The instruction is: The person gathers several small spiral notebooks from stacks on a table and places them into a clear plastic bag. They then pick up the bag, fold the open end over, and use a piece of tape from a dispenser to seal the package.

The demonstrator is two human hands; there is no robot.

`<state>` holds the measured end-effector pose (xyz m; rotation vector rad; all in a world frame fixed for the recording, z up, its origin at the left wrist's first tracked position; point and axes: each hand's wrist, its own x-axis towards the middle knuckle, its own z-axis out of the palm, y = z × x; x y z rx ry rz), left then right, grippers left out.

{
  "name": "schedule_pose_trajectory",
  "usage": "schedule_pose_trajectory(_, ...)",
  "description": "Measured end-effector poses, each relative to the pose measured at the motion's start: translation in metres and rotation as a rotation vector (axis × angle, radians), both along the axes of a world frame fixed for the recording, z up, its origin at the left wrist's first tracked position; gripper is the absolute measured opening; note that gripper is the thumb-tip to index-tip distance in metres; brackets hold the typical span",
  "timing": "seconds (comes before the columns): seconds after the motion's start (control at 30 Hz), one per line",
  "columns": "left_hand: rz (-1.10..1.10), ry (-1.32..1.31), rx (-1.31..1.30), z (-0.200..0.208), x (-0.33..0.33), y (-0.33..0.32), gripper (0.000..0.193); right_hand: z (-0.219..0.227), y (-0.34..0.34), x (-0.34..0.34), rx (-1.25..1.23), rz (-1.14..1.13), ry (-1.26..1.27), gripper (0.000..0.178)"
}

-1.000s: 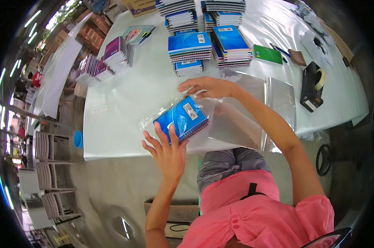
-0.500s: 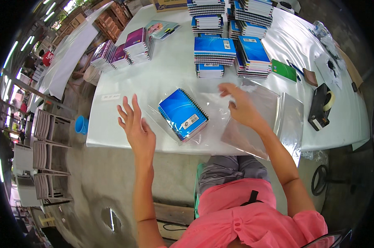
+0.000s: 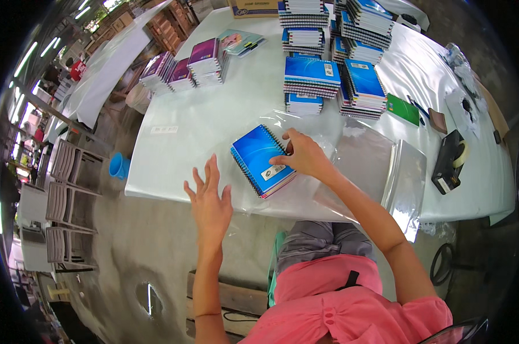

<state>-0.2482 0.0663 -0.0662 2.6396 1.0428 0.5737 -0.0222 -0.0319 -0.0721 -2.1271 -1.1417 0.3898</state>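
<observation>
The right hand (image 3: 307, 157) curls over the right side of a blue-topped notebook stack (image 3: 252, 150), thumb at its white label (image 3: 273, 172); I can't tell whether it grips. The left hand (image 3: 209, 205) is spread and empty nearby. The stack lies near the table's (image 3: 167, 157) front edge, long axis slanting from far left to near right, label nearest the person, its print too small to read.

Single head-worn fisheye view, looking down from near above hands (image 3: 211, 207) and table (image 3: 205, 112).
</observation>
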Motion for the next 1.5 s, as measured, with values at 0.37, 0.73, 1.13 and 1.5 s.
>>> schedule_pose_trajectory(0.37, -0.024, -0.138, -0.288, -0.017, 0.032, -0.01, 0.067, -0.006, 0.004, 0.018, 0.095, -0.019, 0.165, 0.037)
schedule_pose_trajectory(0.73, -0.042, -0.147, -0.266, -0.023, 0.022, -0.019, 0.06, -0.012, 0.008, 0.016, 0.099, 0.051, 0.361, 0.039)
schedule_pose_trajectory(1.13, -0.173, 0.009, -0.132, -0.023, -0.002, 0.003, 0.07, 0.001, 0.007, 0.012, 0.145, -0.079, 0.429, 0.036)
schedule_pose_trajectory(1.5, -0.331, -0.184, -0.52, -0.019, 0.019, 0.016, 0.073, 0.013, 0.007, 0.013, 0.192, -0.104, 0.501, 0.04)
